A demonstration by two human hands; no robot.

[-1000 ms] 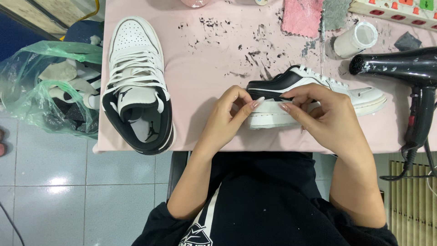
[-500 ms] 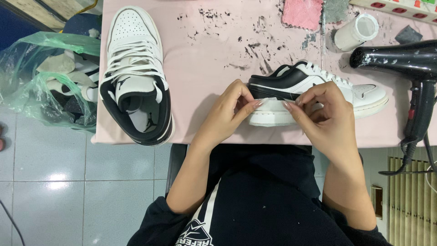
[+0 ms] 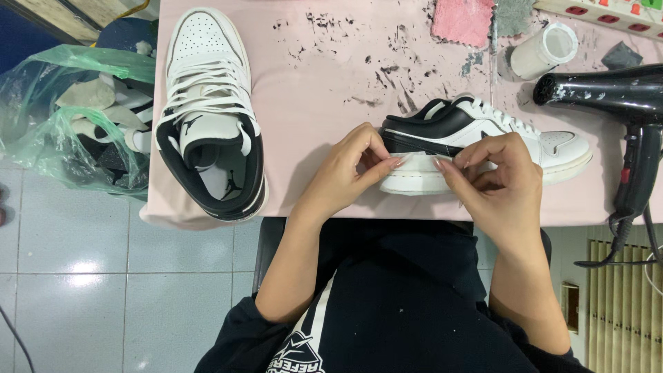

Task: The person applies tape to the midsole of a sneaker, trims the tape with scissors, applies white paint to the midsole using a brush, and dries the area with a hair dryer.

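Sneaker (image 3: 483, 141): shifted slightly rightward on counter (image 3: 324, 83). Left hand (image 3: 352, 169), right hand (image 3: 494, 179): fingertips drawn closer together at heel sole edge.

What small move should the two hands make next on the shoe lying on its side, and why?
Probably press and slide along the sole edge toward the toe: left hand and right hand pinch a pale strip at the heel of the black-and-white shoe.

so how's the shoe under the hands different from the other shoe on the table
The shoe at the hands lies on its side, sole edge facing the person; the far shoe stands upright, opening up. The left hand and right hand pinch the first shoe's sole edge; the far shoe is untouched. Both are black and white.
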